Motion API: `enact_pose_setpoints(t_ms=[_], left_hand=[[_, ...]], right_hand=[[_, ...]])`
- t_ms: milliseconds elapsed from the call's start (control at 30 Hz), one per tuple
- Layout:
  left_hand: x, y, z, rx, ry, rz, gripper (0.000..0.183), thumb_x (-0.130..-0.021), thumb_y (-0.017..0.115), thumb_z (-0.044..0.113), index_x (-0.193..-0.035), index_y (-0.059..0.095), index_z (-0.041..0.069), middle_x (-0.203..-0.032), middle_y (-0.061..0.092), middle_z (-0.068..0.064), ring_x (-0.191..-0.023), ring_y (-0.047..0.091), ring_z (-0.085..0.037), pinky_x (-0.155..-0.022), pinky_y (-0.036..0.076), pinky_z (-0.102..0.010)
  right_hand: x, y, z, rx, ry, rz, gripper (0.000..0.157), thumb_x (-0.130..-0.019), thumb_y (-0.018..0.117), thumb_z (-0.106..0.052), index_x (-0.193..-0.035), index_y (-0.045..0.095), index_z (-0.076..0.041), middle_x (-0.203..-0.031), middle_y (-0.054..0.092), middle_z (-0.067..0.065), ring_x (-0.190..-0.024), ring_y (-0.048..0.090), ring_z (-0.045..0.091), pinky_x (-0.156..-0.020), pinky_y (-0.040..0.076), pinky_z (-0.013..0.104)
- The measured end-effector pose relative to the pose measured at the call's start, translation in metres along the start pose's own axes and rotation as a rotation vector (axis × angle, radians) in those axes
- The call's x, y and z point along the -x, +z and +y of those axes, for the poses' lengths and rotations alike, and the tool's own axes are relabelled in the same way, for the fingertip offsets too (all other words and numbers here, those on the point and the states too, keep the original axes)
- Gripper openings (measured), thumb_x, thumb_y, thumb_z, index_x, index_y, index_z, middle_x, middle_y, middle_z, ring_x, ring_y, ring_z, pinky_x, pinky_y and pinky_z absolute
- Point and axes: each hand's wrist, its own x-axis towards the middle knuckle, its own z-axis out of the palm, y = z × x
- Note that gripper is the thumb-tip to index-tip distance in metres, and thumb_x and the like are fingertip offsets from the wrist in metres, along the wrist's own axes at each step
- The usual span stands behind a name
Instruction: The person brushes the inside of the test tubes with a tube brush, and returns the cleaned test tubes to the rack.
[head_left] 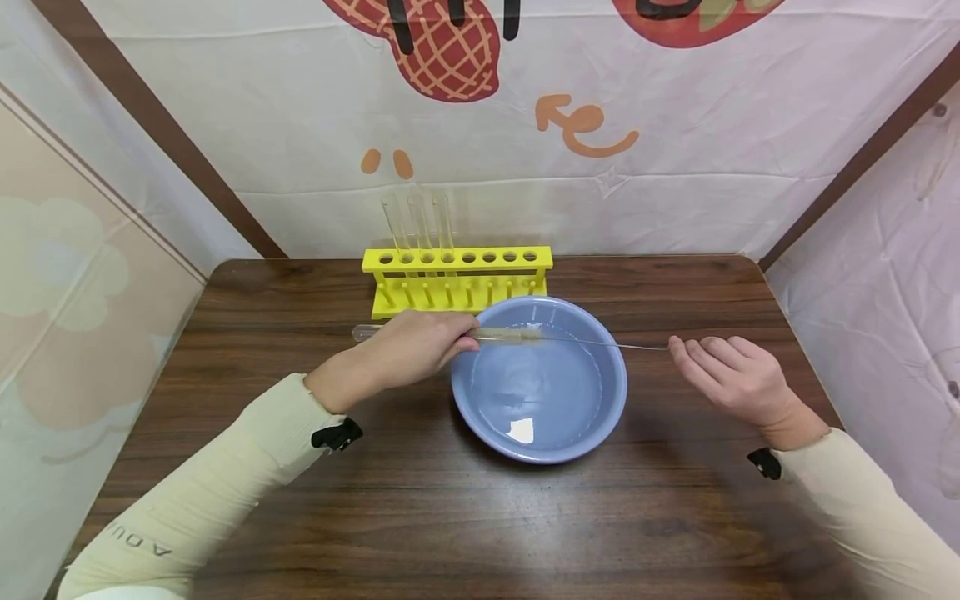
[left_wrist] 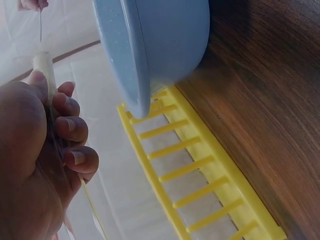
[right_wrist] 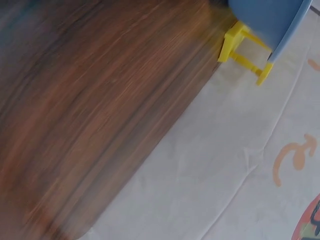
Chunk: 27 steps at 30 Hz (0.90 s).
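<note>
The work is appearing to be in its middle part: the brush [head_left: 528,335] is sitting with its bristles in the mouth of one test tube [head_left: 366,332], so I judge that this tube is being scrubbed, while taking the brush out and placing the tube are seeming to be left. Three tubes [head_left: 421,221] are standing upright in the yellow rack [head_left: 491,267], in the upper middle of the frame; whether they are already clean, I cannot tell. The held tube is lying almost level in the centre of the frame, above the upper left rim of the blue basin [head_left: 613,400], which is containing water [head_left: 536,383]. It is looking clear and slender, its rounded end showing left of the left hand [head_left: 412,348], and pale bristles are filling its mouth. The left hand is closing its fingers around the tube; the right hand [head_left: 731,379], well apart at centre right, is pinching the thin wire handle [head_left: 637,347].
</note>
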Motion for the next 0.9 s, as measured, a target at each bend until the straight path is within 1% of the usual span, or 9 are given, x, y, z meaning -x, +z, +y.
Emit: enact_pose_setpoints(t_ms=[167, 300, 400, 533, 600, 700, 833, 900], left_hand=[[-0.002, 0.0, 0.001, 0.002, -0.007, -0.001, 0.014, -0.104, 0.061, 0.028, -0.101, 0.064, 0.014, -0.079, 0.055, 0.008, -0.071, 0.054, -0.01, -0.062, 0.049, -0.033], [-0.003, -0.001, 0.002, 0.004, -0.012, -0.013, 0.017, -0.104, 0.059, 0.03, -0.102, 0.063, 0.014, -0.08, 0.056, 0.008, -0.072, 0.055, -0.01, -0.063, 0.05, -0.033], [-0.004, 0.0, 0.003, 0.001, 0.005, -0.012, 0.018, -0.104, 0.059, 0.03, -0.105, 0.065, 0.013, -0.084, 0.06, 0.007, -0.074, 0.057, -0.01, -0.066, 0.052, -0.033], [-0.008, 0.002, 0.007, 0.0, 0.033, 0.0, 0.02, -0.104, 0.059, 0.029, -0.109, 0.067, 0.011, -0.094, 0.067, 0.004, -0.081, 0.063, -0.011, -0.072, 0.055, -0.035], [-0.01, 0.003, 0.009, 0.005, 0.036, -0.002, 0.021, -0.105, 0.059, 0.03, -0.11, 0.067, 0.011, -0.097, 0.068, 0.004, -0.084, 0.065, -0.012, -0.073, 0.056, -0.036], [-0.015, 0.003, 0.014, 0.018, 0.019, -0.026, 0.023, -0.105, 0.057, 0.032, -0.113, 0.067, 0.012, -0.102, 0.07, 0.004, -0.09, 0.067, -0.012, -0.077, 0.056, -0.036], [-0.02, 0.004, 0.018, 0.029, 0.022, -0.041, 0.024, -0.106, 0.055, 0.034, -0.113, 0.066, 0.014, -0.101, 0.07, 0.005, -0.088, 0.066, -0.012, -0.077, 0.055, -0.036], [-0.022, 0.005, 0.018, 0.034, 0.035, -0.037, 0.022, -0.106, 0.055, 0.033, -0.111, 0.065, 0.014, -0.099, 0.069, 0.005, -0.085, 0.064, -0.011, -0.076, 0.054, -0.035]], right_hand=[[-0.007, 0.006, -0.002, -0.04, -0.021, -0.029, 0.022, -0.101, 0.051, 0.01, -0.092, 0.071, 0.005, -0.07, 0.066, 0.015, -0.055, 0.054, 0.024, -0.043, 0.036, 0.033], [-0.012, 0.011, -0.005, -0.062, -0.014, -0.028, 0.023, -0.101, 0.051, 0.01, -0.092, 0.071, 0.006, -0.071, 0.065, 0.014, -0.056, 0.055, 0.024, -0.044, 0.037, 0.033], [-0.016, 0.015, -0.008, -0.078, -0.017, -0.033, 0.022, -0.101, 0.051, 0.011, -0.092, 0.07, 0.006, -0.071, 0.063, 0.013, -0.057, 0.054, 0.023, -0.045, 0.036, 0.032], [-0.021, 0.022, -0.012, -0.099, -0.023, -0.034, 0.021, -0.1, 0.051, 0.01, -0.091, 0.069, 0.006, -0.071, 0.06, 0.011, -0.058, 0.053, 0.021, -0.045, 0.034, 0.03], [-0.022, 0.026, -0.014, -0.111, -0.022, -0.037, 0.02, -0.1, 0.051, 0.01, -0.091, 0.069, 0.006, -0.071, 0.06, 0.011, -0.058, 0.053, 0.021, -0.046, 0.034, 0.03], [-0.026, 0.031, -0.019, -0.125, -0.027, -0.05, 0.02, -0.1, 0.052, 0.009, -0.092, 0.069, 0.006, -0.071, 0.06, 0.01, -0.059, 0.053, 0.021, -0.047, 0.034, 0.029], [-0.026, 0.039, -0.026, -0.143, -0.044, -0.086, 0.016, -0.1, 0.055, 0.008, -0.096, 0.07, 0.006, -0.075, 0.065, 0.01, -0.062, 0.056, 0.021, -0.048, 0.037, 0.03], [-0.025, 0.042, -0.029, -0.149, -0.054, -0.105, 0.014, -0.099, 0.057, 0.007, -0.098, 0.07, 0.006, -0.078, 0.067, 0.01, -0.064, 0.058, 0.021, -0.049, 0.039, 0.03]])
